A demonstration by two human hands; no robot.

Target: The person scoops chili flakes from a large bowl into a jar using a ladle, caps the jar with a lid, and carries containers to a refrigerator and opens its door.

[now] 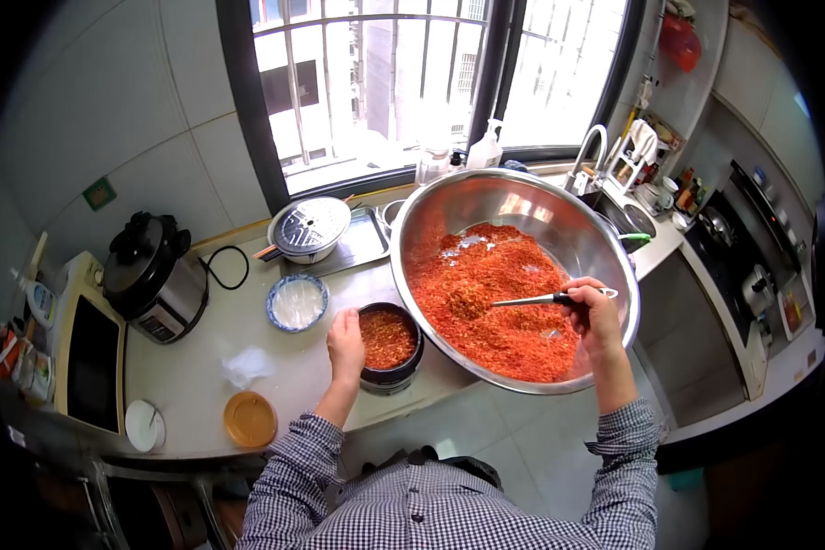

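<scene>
A large steel bowl [412,302] holds a broad heap of red chopped chili [522,344]. In my right hand [598,316] is a long-handled spoon [532,300] with a black grip; its head lies in the chili and appears loaded with some. Left of the bowl stands a dark round jar [392,378], filled with chopped chili [387,339] nearly to its rim. My left hand [346,348] grips the jar's left side, fingers at the rim. The jar and the bowl's edge are very close together; I cannot tell whether they touch.
On the counter are an orange lid [249,419], crumpled plastic [247,367], a blue-rimmed dish [297,302], a white cup [145,426] and a pot with a steamer lid [312,226]. A pressure cooker [156,280] and microwave [90,353] stand left. The sink [628,215] is right.
</scene>
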